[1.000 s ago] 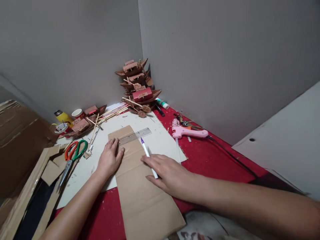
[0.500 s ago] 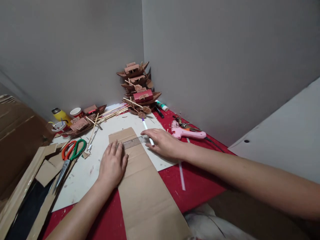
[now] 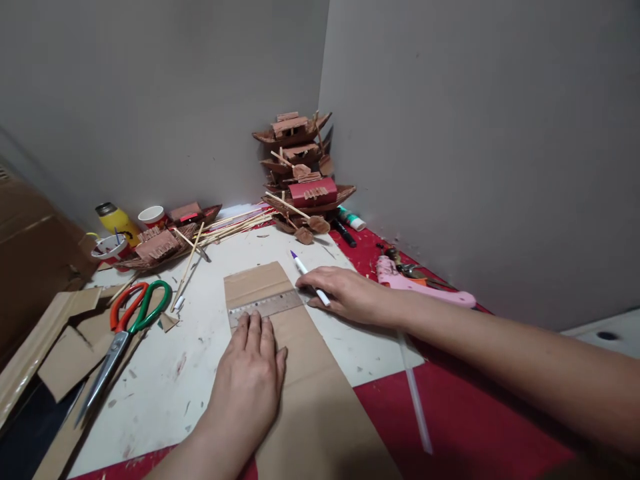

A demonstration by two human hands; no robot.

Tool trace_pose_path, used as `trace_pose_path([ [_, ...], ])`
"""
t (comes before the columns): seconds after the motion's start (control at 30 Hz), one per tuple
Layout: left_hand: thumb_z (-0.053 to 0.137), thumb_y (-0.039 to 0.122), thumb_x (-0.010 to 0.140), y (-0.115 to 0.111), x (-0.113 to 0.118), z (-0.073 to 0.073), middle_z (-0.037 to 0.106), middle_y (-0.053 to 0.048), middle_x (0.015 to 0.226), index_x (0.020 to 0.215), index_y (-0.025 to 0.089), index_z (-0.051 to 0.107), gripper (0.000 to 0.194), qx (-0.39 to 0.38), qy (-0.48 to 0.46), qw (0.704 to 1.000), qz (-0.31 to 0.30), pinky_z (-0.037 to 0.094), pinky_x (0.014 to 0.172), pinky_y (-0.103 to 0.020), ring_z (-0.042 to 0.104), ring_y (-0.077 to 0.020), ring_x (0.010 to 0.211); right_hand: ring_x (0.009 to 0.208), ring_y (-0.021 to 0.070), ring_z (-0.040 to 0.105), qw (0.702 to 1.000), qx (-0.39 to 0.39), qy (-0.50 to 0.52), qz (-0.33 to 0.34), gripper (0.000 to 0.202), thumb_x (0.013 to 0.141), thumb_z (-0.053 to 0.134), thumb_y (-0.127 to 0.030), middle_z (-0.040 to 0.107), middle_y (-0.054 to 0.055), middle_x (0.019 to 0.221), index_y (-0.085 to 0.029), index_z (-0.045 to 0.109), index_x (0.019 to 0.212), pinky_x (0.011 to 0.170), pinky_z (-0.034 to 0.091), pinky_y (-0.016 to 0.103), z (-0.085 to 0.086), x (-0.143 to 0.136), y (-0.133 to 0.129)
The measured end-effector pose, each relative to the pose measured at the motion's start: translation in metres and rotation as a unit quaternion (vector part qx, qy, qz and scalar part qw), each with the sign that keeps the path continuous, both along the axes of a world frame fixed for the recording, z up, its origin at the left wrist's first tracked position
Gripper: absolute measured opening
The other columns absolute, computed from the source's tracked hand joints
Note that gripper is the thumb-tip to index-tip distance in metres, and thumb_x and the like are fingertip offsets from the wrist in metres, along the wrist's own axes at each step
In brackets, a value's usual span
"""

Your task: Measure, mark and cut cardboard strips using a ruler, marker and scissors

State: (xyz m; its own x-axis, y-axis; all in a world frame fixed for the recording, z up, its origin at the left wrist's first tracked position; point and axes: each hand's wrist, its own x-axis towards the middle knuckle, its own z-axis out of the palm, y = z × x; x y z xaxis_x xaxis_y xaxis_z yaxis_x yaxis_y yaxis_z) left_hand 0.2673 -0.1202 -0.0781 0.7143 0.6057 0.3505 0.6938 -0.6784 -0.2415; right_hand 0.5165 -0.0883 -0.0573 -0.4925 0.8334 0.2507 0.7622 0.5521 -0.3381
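A long strip of brown cardboard (image 3: 320,400) runs away from me over the white board. Across its far part lies a clear ruler (image 3: 273,305). My left hand (image 3: 253,373) rests flat on the cardboard, palm down, its fingertips at the ruler's near edge. Beside the ruler's right end is my right hand (image 3: 345,293), closed around a white marker (image 3: 313,283) whose purple tip points up and to the left. The right fingertips are close to the ruler, but I cannot tell whether they press on it.
Scissors (image 3: 125,333) lie at the left by cardboard scraps (image 3: 65,363). Model boats (image 3: 305,173) are stacked in the corner, with thin sticks (image 3: 235,227), paper cups (image 3: 153,215) and a yellow bottle (image 3: 117,223) leftward. On the right are a pink glue gun (image 3: 425,287) and a glue stick (image 3: 417,407).
My view has shifted, so the scene looks nearer. My left hand has slid back toward me along the cardboard, uncovering more of the ruler. The right hand still holds the marker.
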Motion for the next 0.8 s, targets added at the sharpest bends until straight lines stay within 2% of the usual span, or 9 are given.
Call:
trace_pose_path([
  [0.1,0.043,0.029,0.093,-0.001,0.001,-0.002,0.06,-0.028,0.126,0.121,-0.001,0.062,0.045,-0.017,0.007,1.0,0.007,0.052,0.095,-0.051,0.054,-0.0406,0.121,0.1,0.0235,0.061,1.0,-0.001,0.007,0.011,0.027,0.09,0.057,-0.017,0.068,0.012,0.107,-0.016,0.059,0.117,0.087,0.05,0.039,0.0,0.0,0.002],
  [0.27,0.043,0.031,0.094,-0.001,0.001,-0.001,0.061,-0.023,0.128,0.122,0.005,0.062,0.043,-0.026,0.009,0.999,0.019,0.052,0.096,-0.048,0.054,-0.037,0.123,0.096,0.0231,0.061,1.0,-0.009,0.019,0.01,0.027,0.089,0.056,-0.015,0.068,0.011,0.102,-0.017,0.061,0.116,0.085,0.05,0.039,0.003,-0.001,0.003],
  [0.4,0.042,0.032,0.094,0.001,0.0,0.001,0.06,-0.026,0.127,0.122,0.004,0.062,0.044,-0.018,0.001,1.0,0.016,0.053,0.093,-0.048,0.055,-0.0381,0.121,0.096,0.0227,0.061,1.0,-0.014,0.028,0.0,0.029,0.088,0.058,-0.015,0.067,0.011,0.101,-0.019,0.062,0.116,0.085,0.049,0.039,0.002,-0.002,0.003],
  [0.57,0.039,0.026,0.095,0.001,0.0,0.007,0.062,-0.02,0.128,0.129,0.007,0.057,0.043,-0.026,0.034,0.999,0.015,0.051,0.096,-0.046,0.054,-0.0348,0.123,0.098,0.0221,0.061,0.999,-0.006,0.032,0.004,0.031,0.088,0.058,-0.014,0.067,0.01,0.103,-0.021,0.062,0.118,0.086,0.049,0.038,-0.002,-0.001,0.005],
  [0.67,0.041,0.027,0.094,0.001,0.001,0.008,0.062,-0.023,0.126,0.129,0.001,0.056,0.046,0.0,0.025,1.0,0.017,0.053,0.094,-0.044,0.059,-0.0346,0.118,0.099,0.0223,0.061,1.0,0.007,0.026,0.005,0.031,0.088,0.057,-0.013,0.067,0.011,0.104,-0.02,0.061,0.118,0.086,0.05,0.038,-0.004,-0.001,0.005],
  [0.8,0.043,0.029,0.093,0.002,0.002,0.008,0.065,-0.025,0.119,0.119,-0.004,0.063,0.046,0.032,0.01,0.999,0.014,0.055,0.09,-0.043,0.063,-0.0353,0.111,0.1,0.0239,0.061,1.0,0.021,0.019,0.002,0.029,0.088,0.058,-0.013,0.067,0.012,0.105,-0.017,0.06,0.116,0.087,0.05,0.04,-0.006,-0.002,0.004],
])
